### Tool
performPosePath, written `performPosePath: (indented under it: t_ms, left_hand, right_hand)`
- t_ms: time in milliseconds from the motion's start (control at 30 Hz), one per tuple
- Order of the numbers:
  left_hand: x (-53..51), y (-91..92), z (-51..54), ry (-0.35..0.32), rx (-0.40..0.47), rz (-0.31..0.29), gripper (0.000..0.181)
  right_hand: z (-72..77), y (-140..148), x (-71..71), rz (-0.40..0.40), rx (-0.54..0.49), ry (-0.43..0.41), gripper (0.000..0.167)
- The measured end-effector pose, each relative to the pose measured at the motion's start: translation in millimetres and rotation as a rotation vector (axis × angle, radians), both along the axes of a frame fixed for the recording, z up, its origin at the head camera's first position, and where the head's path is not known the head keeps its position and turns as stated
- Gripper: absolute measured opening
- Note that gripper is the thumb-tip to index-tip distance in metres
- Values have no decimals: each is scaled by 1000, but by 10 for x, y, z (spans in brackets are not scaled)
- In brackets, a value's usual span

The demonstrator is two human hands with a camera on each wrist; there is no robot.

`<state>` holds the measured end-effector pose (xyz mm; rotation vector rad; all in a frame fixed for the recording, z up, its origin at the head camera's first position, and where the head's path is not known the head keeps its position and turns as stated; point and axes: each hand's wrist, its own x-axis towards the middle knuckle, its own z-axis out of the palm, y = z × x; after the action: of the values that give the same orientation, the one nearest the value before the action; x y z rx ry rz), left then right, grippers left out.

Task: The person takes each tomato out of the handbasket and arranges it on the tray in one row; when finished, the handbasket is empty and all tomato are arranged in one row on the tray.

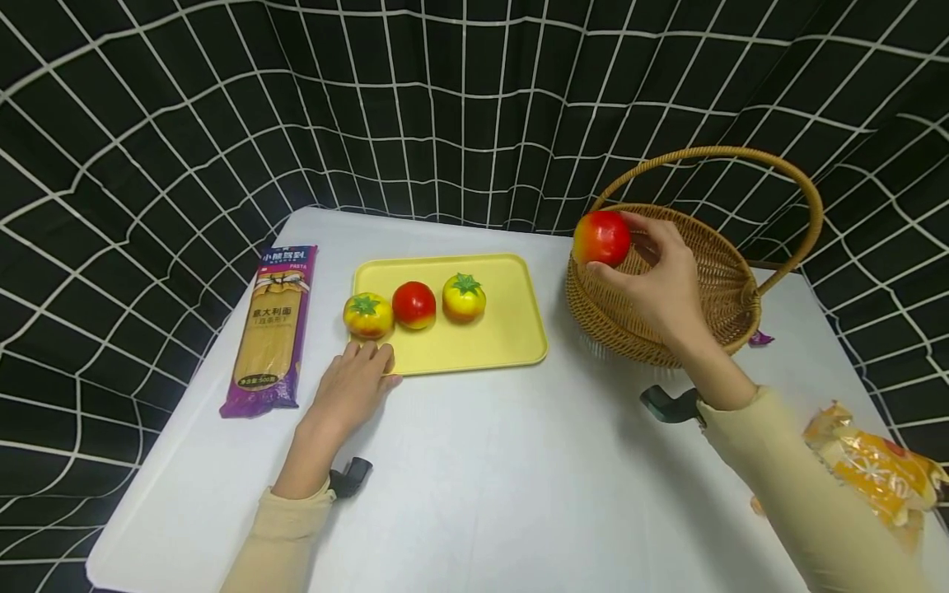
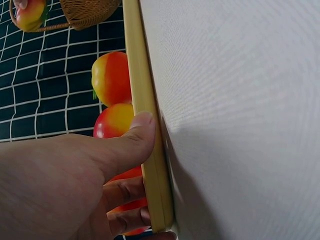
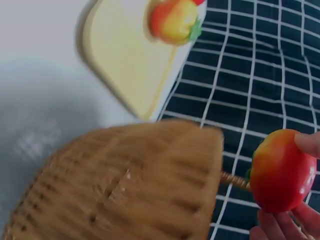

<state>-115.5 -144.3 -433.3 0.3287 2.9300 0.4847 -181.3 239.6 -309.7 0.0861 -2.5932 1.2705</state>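
My right hand [image 1: 670, 284] pinches a red-and-yellow toy tomato [image 1: 602, 238] between thumb and fingers, above the left rim of the wicker basket [image 1: 712, 272]. The same tomato [image 3: 282, 170] shows beyond the basket wall in the right wrist view. My left hand [image 1: 350, 391] grips the near left corner of the yellow tray [image 1: 511, 317], thumb on the outer side of its edge [image 2: 142, 75] and fingers inside. On the tray sit a yellow tomato [image 1: 368, 315] by the left rim, a red tomato [image 1: 414, 305] beside it and another yellow tomato [image 1: 464, 297], two with green leaf tops showing.
A purple pack of pasta [image 1: 270, 329] lies left of the tray. The basket's tall handle [image 1: 804, 193] arches over its opening. At the right, an orange snack bag [image 1: 875, 465] lies partly behind my sleeve. Black grid cloth [image 1: 460, 107] rises behind the white table [image 1: 482, 478].
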Motion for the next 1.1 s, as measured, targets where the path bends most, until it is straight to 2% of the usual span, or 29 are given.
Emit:
performPosePath:
  t_ms: [200,400,733,1100]
  left_hand:
    - [-8,1,-6,-9,-1,5,25]
    - [-10,-2,-8,-10,-1,7,25]
    - [-8,-12,-26,-4,7,10,24]
    - [-8,3,-31,-6,9,16,25]
  right_hand:
    - [-47,-170,-13,28,-23,37,69]
    - [-122,-354,-44,66,-42,21,70]
    - [-272,-689,-96,108,78,-1,72]
    - [-490,-928,-218,104,108,-115,75]
